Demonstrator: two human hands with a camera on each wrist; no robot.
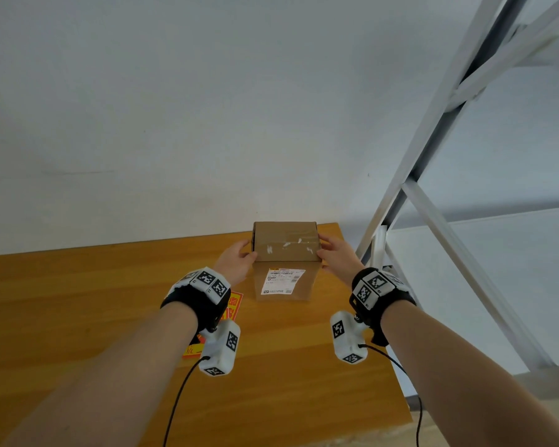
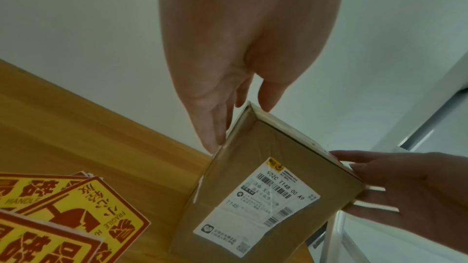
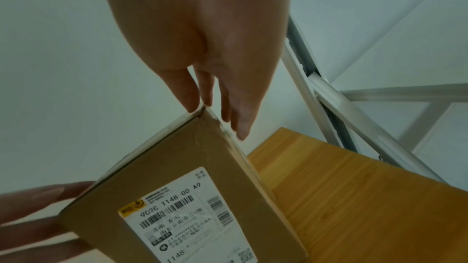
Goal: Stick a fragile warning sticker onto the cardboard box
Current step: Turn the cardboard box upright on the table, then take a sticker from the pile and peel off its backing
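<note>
Left hand [image 1: 238, 258] flat against the left side of the brown rectangular cardboard box [image 1: 284, 250], fingers nearly straight, thumb on the top edge. Right hand [image 1: 336, 255] mirrors it on the right side, fingers extended; the box is pressed between both palms. Box stands at the far edge of the orange wood-grain worktop [image 1: 78, 317], taped top, white printed shipping label [image 1: 283, 281] facing the person (barcodes legible). Yellow-and-red glossy fragile stickers [image 2: 83, 215] lie fanned on the worktop, left of the box.
</note>
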